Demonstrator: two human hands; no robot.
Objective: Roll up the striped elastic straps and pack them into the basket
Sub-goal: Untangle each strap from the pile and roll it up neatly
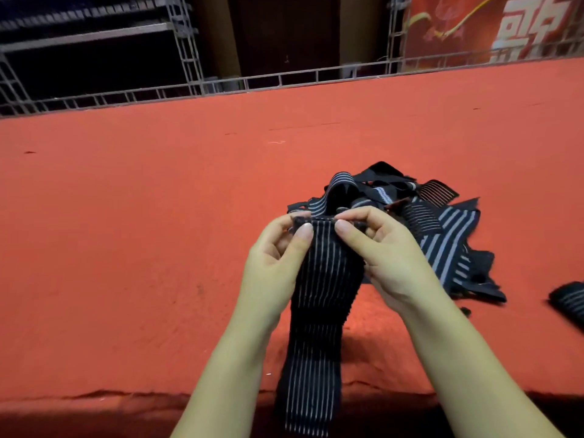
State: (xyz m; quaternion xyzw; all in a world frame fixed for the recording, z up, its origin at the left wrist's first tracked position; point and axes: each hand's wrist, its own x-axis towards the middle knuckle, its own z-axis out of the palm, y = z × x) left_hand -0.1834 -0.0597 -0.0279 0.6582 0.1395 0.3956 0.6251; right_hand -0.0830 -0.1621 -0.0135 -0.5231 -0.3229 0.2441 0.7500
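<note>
Both hands gripped one striped elastic strap (319, 298) at its top edge: the left hand (278, 257) pinched the left corner between thumb and curled fingers, and the right hand (388, 257) pinched the right corner the same way. From that edge the strap hung flat and unrolled over the near lip of the red surface (142, 216), so the rolling of this piece looked barely begun.

Just behind the hands lay a loose heap of straps (436, 222), tangled and unrolled, which I judged to be most of the work left. At the right edge of the view sat a small dark striped bundle (568, 303) that may have been a finished roll, though it was too cut off to be sure. No basket was in view.

The held strap was dark, ribbed lengthwise with thin pale stripes, and looked soft and stretchy. Some heap pieces had wider pale stripes, others plain black webbing. The surface covering looked like matte felt, slightly rumpled at its near edge.
</note>
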